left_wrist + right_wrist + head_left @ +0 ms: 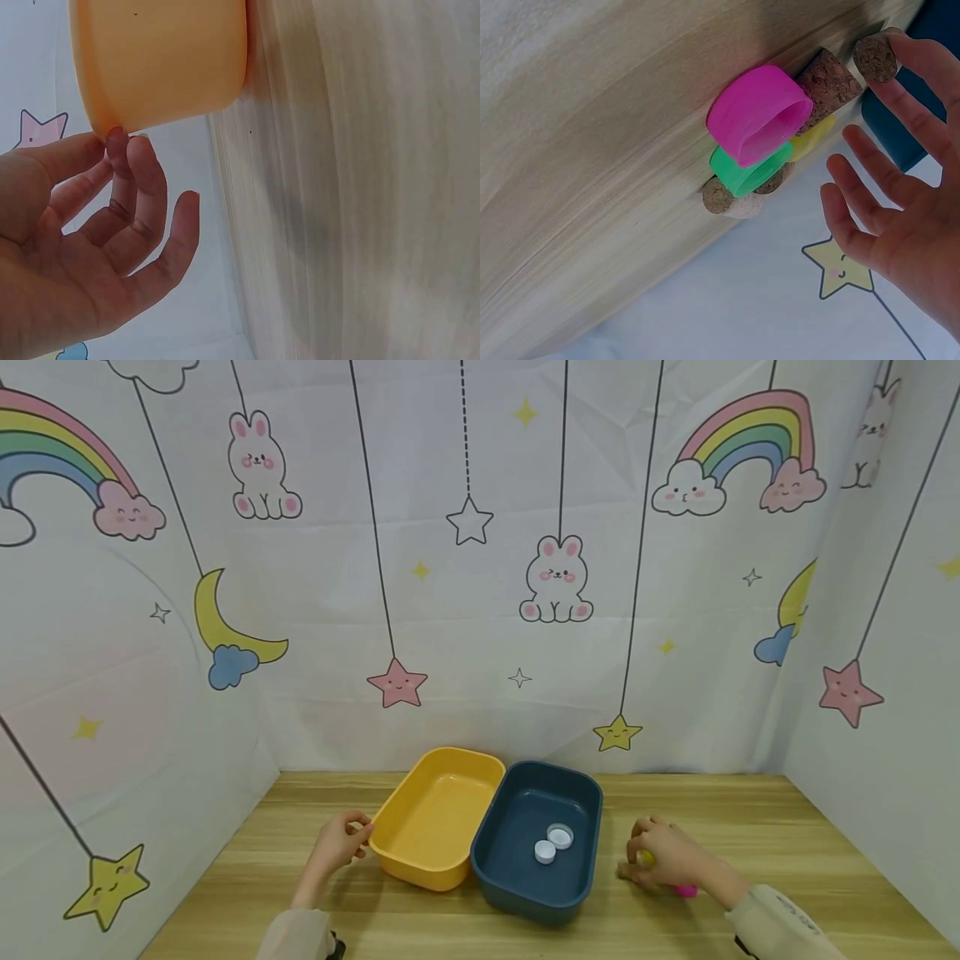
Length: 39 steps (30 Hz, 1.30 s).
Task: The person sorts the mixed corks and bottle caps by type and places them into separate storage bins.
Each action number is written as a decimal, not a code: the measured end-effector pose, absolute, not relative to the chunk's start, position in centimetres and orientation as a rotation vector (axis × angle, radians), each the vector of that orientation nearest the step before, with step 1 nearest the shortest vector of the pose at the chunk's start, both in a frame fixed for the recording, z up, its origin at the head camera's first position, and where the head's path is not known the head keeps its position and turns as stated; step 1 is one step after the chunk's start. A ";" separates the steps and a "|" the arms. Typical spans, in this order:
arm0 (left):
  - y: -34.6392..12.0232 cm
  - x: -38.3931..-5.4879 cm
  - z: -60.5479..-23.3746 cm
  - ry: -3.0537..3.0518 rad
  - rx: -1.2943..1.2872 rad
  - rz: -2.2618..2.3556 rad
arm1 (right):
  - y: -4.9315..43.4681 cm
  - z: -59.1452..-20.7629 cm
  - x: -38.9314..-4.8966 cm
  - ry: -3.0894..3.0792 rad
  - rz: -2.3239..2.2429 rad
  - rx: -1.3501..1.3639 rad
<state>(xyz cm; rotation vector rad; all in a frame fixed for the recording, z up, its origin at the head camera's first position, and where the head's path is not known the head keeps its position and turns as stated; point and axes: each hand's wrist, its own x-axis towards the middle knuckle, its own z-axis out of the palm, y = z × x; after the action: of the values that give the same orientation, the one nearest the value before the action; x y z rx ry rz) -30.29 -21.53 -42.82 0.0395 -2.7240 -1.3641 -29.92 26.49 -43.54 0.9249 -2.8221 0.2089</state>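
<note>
My left hand (343, 842) is at the left rim of a yellow bin (442, 810), and the left wrist view has its thumb and fingertips pinching that rim. The other fingers curl loosely below it. On the right, my right hand (667, 853) pinches a cork (876, 57) between thumb and finger, low over the table. Close by lie another cork (829, 82), a magenta plastic cap (731, 112), a green cap (731, 171) and a yellow cap (816, 138), mostly hidden by the hand in the head view. Further corks (718, 195) sit behind them.
A dark blue bin (517, 893) stands against the yellow one's right side, holding two white round caps (545, 852). The wooden table (795, 835) meets a printed cloth backdrop (480, 710) at the back and both sides.
</note>
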 end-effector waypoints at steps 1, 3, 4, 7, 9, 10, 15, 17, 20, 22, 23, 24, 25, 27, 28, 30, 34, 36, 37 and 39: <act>-21.5 -30.3 -42.8 -2.724 0.039 -1.364 | 26.5 -43.6 -29.9 -2.818 0.207 0.925; -21.5 -30.2 -42.8 -2.725 0.032 -1.358 | 26.6 -43.6 -30.0 -2.821 0.207 0.920; -21.6 -30.2 -42.8 -2.724 0.032 -1.357 | 26.6 -43.6 -30.0 -2.823 0.207 0.917; -21.6 -30.2 -42.8 -2.727 0.026 -1.353 | 26.6 -43.6 -30.0 -2.827 0.208 0.900; -21.6 -30.1 -42.7 -2.730 0.028 -1.354 | 26.6 -43.4 -29.9 -2.820 0.210 0.899; -21.5 -30.1 -42.7 -2.730 0.030 -1.354 | 26.6 -43.4 -30.0 -2.818 0.209 0.892; -21.5 -30.1 -42.7 -2.732 0.029 -1.347 | 26.6 -42.8 -30.0 -2.817 0.214 0.875; -21.5 -30.1 -42.7 -2.728 0.026 -1.349 | 26.6 -42.6 -30.0 -2.811 0.211 0.879; -21.5 -30.2 -42.8 -2.725 0.026 -1.347 | 26.6 -42.3 -30.1 -2.801 0.225 0.876; -21.5 -30.2 -42.8 -2.727 0.018 -1.341 | 26.6 -42.1 -30.1 -2.783 0.236 0.861; -21.5 -30.2 -42.8 -2.729 0.019 -1.337 | 26.6 -42.0 -30.2 -2.773 0.248 0.854; -21.5 -30.2 -42.8 -2.730 0.019 -1.336 | 26.5 -41.9 -30.2 -2.765 0.258 0.843; -21.5 -30.2 -42.8 -2.731 0.020 -1.334 | 26.5 -41.8 -30.3 -2.743 0.257 0.848; -21.5 -30.2 -42.8 -2.732 0.018 -1.333 | 26.4 -41.4 -30.5 -2.712 0.253 0.846; -21.5 -30.2 -42.9 -2.732 0.019 -1.334 | 26.3 -41.2 -30.6 -2.698 0.254 0.849; -21.5 -30.2 -42.9 -2.732 0.022 -1.337 | 26.1 -40.6 -30.9 -2.671 0.240 0.851; -21.5 -30.3 -42.9 -2.731 0.022 -1.340 | 25.5 -39.5 -31.2 -2.649 0.253 0.819; -21.5 -30.3 -42.9 -2.730 0.024 -1.343 | 25.1 -39.0 -31.3 -2.662 0.267 0.785; -21.5 -30.3 -42.9 -2.729 0.025 -1.344 | 24.8 -38.8 -31.3 -2.667 0.279 0.778; -21.5 -30.3 -42.9 -2.729 0.024 -1.346 | 24.3 -38.3 -31.4 -2.673 0.289 0.775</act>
<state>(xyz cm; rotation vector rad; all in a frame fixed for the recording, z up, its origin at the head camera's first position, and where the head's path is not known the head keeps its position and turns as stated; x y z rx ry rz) -30.27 -21.54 -42.85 0.0238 -2.7293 -1.3460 -31.38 24.25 -38.26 0.7753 -2.6733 0.2888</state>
